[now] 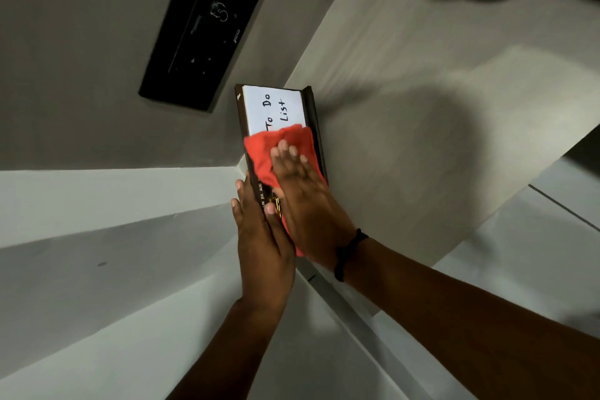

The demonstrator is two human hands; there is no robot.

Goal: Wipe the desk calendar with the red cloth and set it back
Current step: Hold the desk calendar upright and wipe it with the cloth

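Wiping step in hand: left hand (259,237) clasps the desk calendar (279,114), held off the desk (422,107); right hand (302,191) presses the red cloth (269,153) flat across its face. Next, likely, setting it back.

Ahead of the right hand's fingers (289,151), the white "To Do List" face of the desk calendar (276,107) lies open; its raised dark rim (316,127) bounds it on the right. Right of the fingers spreads bare bench (438,140). The left hand (259,237) blocks the calendar's near left edge. Far ahead-left, a black panel (207,26) sits well apart.
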